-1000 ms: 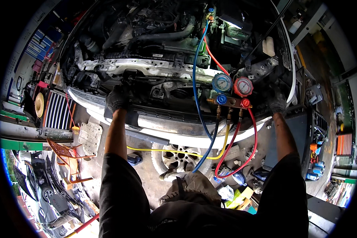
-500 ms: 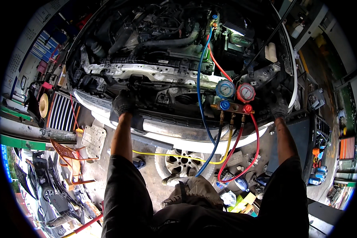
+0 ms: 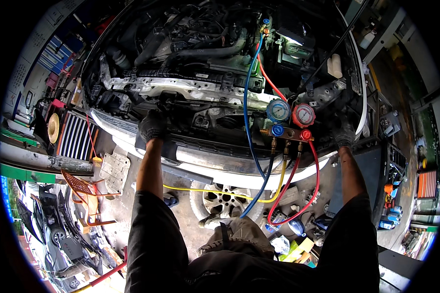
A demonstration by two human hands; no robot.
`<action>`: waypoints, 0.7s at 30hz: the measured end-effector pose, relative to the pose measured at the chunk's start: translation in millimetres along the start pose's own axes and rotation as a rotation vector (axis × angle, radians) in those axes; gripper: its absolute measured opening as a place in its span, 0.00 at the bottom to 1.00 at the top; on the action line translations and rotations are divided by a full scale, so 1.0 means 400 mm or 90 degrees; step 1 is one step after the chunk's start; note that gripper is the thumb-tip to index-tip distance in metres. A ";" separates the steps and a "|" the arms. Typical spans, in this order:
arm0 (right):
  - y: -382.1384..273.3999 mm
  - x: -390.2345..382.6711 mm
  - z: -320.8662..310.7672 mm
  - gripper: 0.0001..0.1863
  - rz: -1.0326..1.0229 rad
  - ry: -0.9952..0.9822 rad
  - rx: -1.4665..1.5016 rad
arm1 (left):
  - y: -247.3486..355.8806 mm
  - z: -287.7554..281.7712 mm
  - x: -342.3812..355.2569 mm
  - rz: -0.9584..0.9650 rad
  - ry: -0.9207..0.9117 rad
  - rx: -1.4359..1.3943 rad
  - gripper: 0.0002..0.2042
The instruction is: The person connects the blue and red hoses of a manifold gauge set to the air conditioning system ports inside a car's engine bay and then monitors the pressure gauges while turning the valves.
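Both my hands wear dark gloves and are at the front end of a car with its engine bay exposed. My left hand (image 3: 153,126) is closed at the dark opening behind the white front bumper (image 3: 215,161); what its fingers hold is lost in shadow. On the far side of the gauges, my right hand (image 3: 344,133) reaches to the bumper's right end, its fingers hidden in the dark. Between them hangs a manifold gauge set with a blue gauge (image 3: 278,110) and a red gauge (image 3: 303,115). Blue, yellow and red hoses (image 3: 318,181) loop down from its valve block (image 3: 291,134).
A wheel (image 3: 225,200) lies on the floor below the bumper. To the left stand a brown chair (image 3: 85,195) and a striped grille-like panel (image 3: 77,136). A tool cart (image 3: 359,171) is close by my right arm. A dark prop rod (image 3: 335,46) crosses the engine bay's right side.
Almost nothing differs. Both hands keep their places at the car's front, and the gauges and hoses hang as before.
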State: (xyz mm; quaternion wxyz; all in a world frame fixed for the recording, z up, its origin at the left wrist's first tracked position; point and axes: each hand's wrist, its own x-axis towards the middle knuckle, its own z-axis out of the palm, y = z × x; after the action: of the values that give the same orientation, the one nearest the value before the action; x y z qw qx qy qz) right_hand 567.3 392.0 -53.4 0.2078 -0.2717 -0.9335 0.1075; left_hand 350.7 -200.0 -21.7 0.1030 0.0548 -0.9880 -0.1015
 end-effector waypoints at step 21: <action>-0.007 0.008 -0.003 0.31 0.012 -0.064 0.014 | -0.029 0.039 0.019 -0.002 0.022 0.004 0.18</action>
State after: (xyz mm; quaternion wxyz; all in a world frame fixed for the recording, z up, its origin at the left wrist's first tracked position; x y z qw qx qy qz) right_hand 564.1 391.5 -50.3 0.1625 -0.2722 -0.9390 0.1331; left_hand 341.1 -209.4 -37.9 0.1201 0.0584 -0.9862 -0.0974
